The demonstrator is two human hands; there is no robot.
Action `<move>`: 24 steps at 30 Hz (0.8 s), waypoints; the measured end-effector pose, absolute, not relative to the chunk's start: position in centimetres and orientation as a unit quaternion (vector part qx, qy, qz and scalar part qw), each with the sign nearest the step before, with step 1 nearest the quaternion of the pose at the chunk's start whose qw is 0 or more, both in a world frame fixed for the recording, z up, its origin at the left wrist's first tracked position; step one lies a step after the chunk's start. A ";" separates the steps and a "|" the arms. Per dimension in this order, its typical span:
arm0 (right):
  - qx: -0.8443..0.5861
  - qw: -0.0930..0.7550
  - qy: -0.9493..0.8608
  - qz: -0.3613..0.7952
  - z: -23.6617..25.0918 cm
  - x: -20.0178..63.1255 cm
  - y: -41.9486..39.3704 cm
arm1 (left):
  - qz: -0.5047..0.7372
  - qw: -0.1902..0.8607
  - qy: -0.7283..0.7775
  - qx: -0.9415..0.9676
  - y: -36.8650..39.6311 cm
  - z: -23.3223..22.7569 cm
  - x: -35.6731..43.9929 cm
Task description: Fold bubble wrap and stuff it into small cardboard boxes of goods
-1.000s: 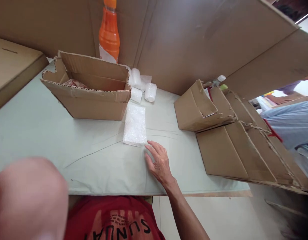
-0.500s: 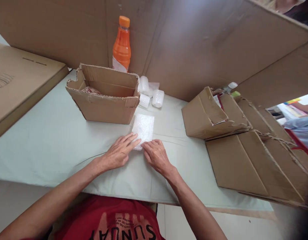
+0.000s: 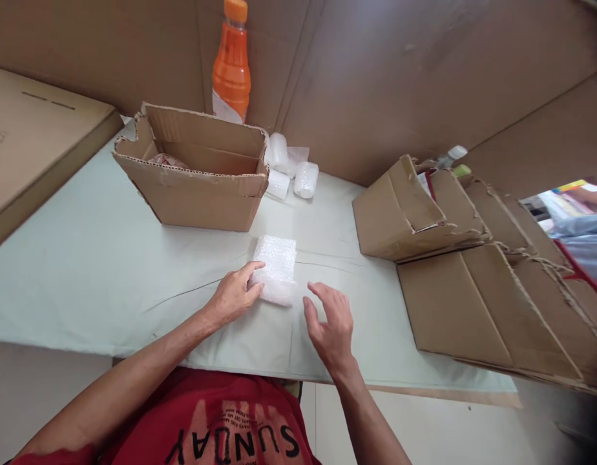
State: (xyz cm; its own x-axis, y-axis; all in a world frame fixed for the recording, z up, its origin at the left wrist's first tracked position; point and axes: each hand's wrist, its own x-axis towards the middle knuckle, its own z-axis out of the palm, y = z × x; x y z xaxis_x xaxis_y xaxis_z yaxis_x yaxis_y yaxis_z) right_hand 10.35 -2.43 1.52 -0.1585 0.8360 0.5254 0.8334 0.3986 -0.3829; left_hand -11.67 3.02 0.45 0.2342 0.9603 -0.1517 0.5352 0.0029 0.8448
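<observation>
On my feed I see what looks like a makeshift packing workspace: bubble wrap on a cloth-covered worktop, open cardboard boxes, a cardboard partition.

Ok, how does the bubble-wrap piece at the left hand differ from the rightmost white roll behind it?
The bubble-wrap piece lies fairly flat, while the white roll is rolled up. The left hand touches the piece; no hand touches the roll. Both are whitish and rest on the pale cloth.
</observation>
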 end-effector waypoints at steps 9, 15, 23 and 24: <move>-0.456 0.195 -0.868 0.031 -0.2 8.2 -0.3 | 0.330 0.308 0.516 0.728 2.0 0.1 -12.1; -0.487 0.181 -0.812 0.268 1.5 9.4 -0.7 | 0.342 0.220 0.375 0.833 -0.5 -0.3 -14.0; -0.516 0.226 -0.825 0.036 2.1 8.8 -2.6 | 0.312 0.244 0.487 0.779 1.5 -1.2 -12.4; -0.497 0.197 -0.845 0.018 2.0 8.6 -2.6 | 0.307 0.227 0.496 0.780 1.8 -1.1 -12.2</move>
State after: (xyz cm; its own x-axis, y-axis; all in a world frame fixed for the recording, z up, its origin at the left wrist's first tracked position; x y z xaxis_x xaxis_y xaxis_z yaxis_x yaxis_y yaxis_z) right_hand 8.60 -2.55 2.02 -0.4291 0.8467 0.3147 0.8324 0.5059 -0.2263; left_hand -12.18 1.81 -1.08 0.3195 0.9128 0.2544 0.6337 -0.4055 0.6588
